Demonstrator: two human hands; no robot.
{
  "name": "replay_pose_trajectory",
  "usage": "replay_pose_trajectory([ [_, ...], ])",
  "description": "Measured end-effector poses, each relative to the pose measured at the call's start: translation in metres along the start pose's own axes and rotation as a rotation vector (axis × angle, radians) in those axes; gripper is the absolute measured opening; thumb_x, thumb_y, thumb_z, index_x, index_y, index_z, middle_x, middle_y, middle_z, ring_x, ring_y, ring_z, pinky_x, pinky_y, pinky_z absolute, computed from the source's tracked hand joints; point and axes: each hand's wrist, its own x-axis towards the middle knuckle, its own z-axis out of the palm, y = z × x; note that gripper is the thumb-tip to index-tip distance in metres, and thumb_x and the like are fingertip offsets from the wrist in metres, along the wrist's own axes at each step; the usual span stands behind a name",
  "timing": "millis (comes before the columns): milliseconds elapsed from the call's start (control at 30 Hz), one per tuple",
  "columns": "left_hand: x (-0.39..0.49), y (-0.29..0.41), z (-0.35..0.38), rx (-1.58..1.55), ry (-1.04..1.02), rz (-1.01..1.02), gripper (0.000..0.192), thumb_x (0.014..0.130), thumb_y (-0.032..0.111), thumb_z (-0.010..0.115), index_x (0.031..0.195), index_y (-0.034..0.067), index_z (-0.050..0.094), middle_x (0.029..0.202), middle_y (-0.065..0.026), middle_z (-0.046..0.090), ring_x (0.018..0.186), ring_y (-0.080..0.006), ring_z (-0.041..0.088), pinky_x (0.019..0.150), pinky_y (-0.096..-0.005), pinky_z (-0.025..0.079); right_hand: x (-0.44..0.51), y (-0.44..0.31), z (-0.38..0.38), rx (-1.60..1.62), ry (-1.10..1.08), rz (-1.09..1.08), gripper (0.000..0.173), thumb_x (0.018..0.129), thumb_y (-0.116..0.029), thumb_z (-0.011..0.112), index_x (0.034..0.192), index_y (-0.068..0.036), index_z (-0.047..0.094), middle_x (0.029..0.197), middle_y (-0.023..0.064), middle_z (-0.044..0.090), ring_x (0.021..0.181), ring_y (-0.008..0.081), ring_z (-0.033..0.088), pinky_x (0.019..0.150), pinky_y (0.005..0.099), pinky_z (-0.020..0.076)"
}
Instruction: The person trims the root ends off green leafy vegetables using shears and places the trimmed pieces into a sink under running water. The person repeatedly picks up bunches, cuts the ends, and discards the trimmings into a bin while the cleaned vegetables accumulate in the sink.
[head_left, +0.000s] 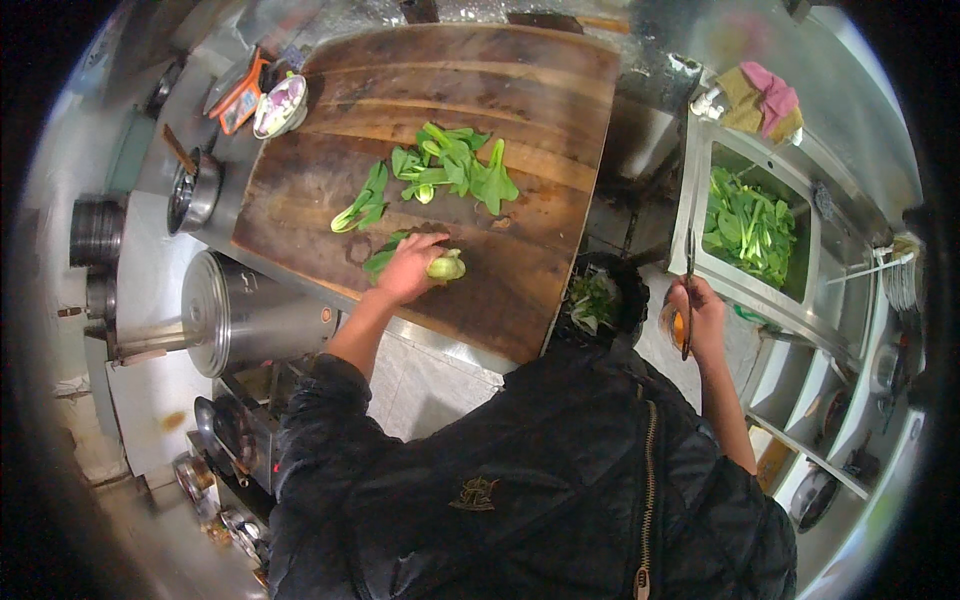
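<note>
My left hand (409, 271) is closed over a head of leafy greens on the wooden cutting board (322, 169). The pale stem end (448, 265) of these greens pokes out to the right of my fingers, and dark green leaves (379, 259) show on the left. In my right hand (703, 315), off the board's right side, is a knife (691, 251) seen nearly edge-on, so its blade shape is hard to tell. Farther up the board lie a loose pile of bok choy (454, 165) and a separate stalk (364, 201).
Right of me, a steel sink (697, 157) holds many greens (750, 225), with cloths (772, 101) behind it. A dark bin (637, 300) with leaf scraps stands below the board's right edge. Left are a large steel pot (255, 307), a small pan (201, 196) and a bowl of chopped pieces (282, 106).
</note>
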Motion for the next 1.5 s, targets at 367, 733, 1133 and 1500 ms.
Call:
replay_pose_trajectory([
  [367,0.058,0.145,-0.003,-1.271,-0.076,-0.270,0.031,0.090,0.018,0.071,0.114,0.000,0.062,0.097,-0.0068,0.070,0.080,-0.0156,0.065,0.074,-0.0317,0.054,-0.006,-0.092,0.035,-0.038,-0.461,-0.255,0.046,0.083,-0.030,0.077,0.116,0.000,0.065,0.098,0.0176,0.067,0.094,0.0274,0.066,0.080,0.0366,0.0528],
  [733,0.086,0.209,0.009,-1.252,-0.529,-0.236,0.025,0.089,0.013,0.069,0.110,-0.001,0.066,0.094,-0.0082,0.071,0.080,-0.0157,0.066,0.074,-0.0314,0.053,-0.019,-0.094,0.024,-0.022,-0.615,-0.055,0.044,0.088,-0.039,0.071,0.113,-0.003,0.068,0.092,0.0164,0.069,0.082,0.0231,0.066,0.076,0.0355,0.0514],
  [1133,0.115,0.214,0.054,-1.263,-0.921,-0.244,0.021,0.089,0.014,0.070,0.106,0.003,0.066,0.088,-0.0061,0.069,0.081,-0.0151,0.065,0.073,-0.0297,0.052,-0.040,-0.068,0.013,-0.120,-0.576,0.044,0.034,0.091,-0.033,0.069,0.103,-0.001,0.070,0.077,0.0176,0.066,0.069,0.0136,0.058,0.068,0.0346,0.0492],
  [1500,0.145,0.232,0.123,-1.230,-1.213,-0.350,0.024,0.085,0.015,0.073,0.106,0.004,0.065,0.085,-0.0039,0.067,0.074,-0.0130,0.062,0.066,-0.0278,0.050,-0.037,-0.004,0.018,-0.201,-0.565,0.176,0.046,0.085,-0.044,0.072,0.087,0.002,0.070,0.065,0.0201,0.061,0.056,0.0274,0.058,0.060,0.0388,0.0470],
])
